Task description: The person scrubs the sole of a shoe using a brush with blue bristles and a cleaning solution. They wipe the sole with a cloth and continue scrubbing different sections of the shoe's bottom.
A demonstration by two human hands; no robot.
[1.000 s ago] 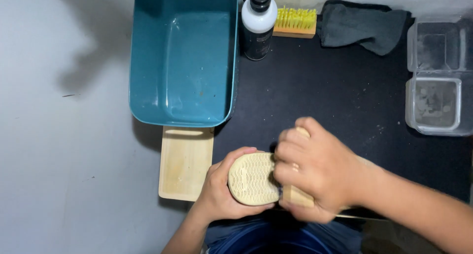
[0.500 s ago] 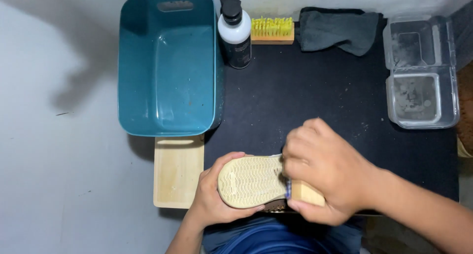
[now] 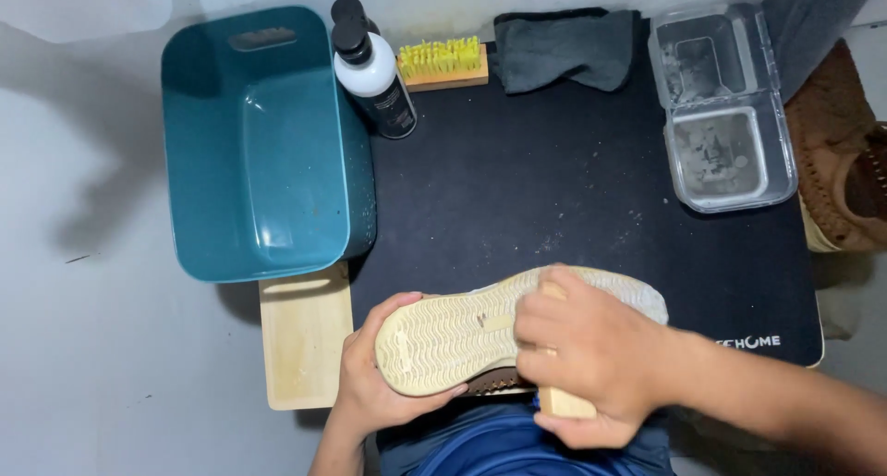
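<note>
Fingers of the right hand (image 3: 591, 356) stay clamped around a wooden brush (image 3: 564, 400), now further along the shoe sole (image 3: 453, 337); left hand (image 3: 379, 388) grips the upturned shoe's heel over the lap.

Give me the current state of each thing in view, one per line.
shoe: sole up, held at one end by the left hand
wooden brush: gripped by the right hand, pressed on the sole
teal tub: upright, nothing inside
bottle: capped, lying tilted
yellow-bristled brush: unused, bristles up
grey cloth: crumpled
clear container: open, dusty
</note>
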